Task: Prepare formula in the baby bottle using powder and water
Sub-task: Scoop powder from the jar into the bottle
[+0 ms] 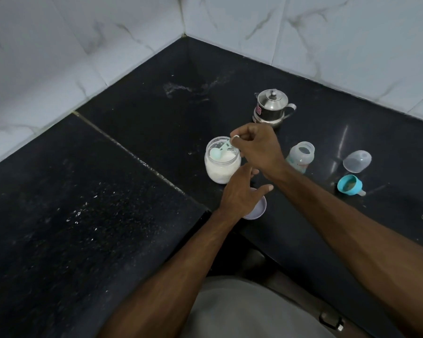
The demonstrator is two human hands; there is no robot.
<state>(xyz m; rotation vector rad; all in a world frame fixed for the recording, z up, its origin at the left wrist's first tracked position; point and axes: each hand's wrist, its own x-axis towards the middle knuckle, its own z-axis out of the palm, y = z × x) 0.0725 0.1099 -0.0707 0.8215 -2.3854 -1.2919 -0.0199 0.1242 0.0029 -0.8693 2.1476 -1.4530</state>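
A clear jar of white powder (219, 170) stands open on the black counter. My right hand (259, 147) pinches the handle of a pale teal scoop (216, 154), whose bowl sits inside the jar mouth. My left hand (241, 193) hovers just in front of the jar with relaxed, spread fingers and holds nothing. The uncapped baby bottle (300, 157) stands to the right of my right hand. Its clear cap (357, 161) and teal nipple ring (350, 185) lie further right.
A lidded steel pot (272, 108) stands behind the jar. A lilac jar lid (258, 211) lies on the counter under my left hand, near the counter's (132, 191) front edge. Marble-tiled walls meet in a corner behind. White specks dot the left slab.
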